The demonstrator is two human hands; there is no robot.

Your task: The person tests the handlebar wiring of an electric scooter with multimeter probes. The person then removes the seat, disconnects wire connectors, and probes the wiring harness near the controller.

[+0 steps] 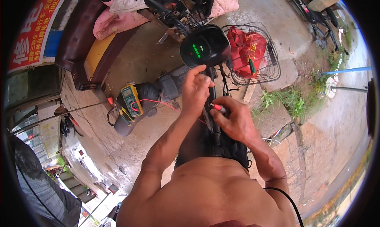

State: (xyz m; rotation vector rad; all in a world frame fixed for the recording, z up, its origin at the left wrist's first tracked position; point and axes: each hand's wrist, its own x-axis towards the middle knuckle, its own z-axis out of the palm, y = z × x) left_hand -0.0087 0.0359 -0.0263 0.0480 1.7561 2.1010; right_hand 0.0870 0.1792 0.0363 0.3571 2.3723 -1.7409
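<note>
A black display unit (205, 47) with lit green bars is mounted on the electric bike in front of me. My left hand (194, 93) is just below it, its index finger reaching to the panel's lower edge and its thumb apart from it; nothing shows between them. Lower and to the right, my right hand (235, 119) grips a red test probe (217, 107) near the bike's dark upright column (211, 92). A yellow-cased multimeter (130, 100) rests on a black seat to the left. Its red lead (158, 102) runs toward my hands.
Right of the display is a wire basket (273, 56) holding a red bag (245, 45) and a green-handled screwdriver (251, 66). Pliers (123, 113) lie beside the multimeter. A brown sofa (75, 33) stands at the left, and another bike (316, 25) at the far right.
</note>
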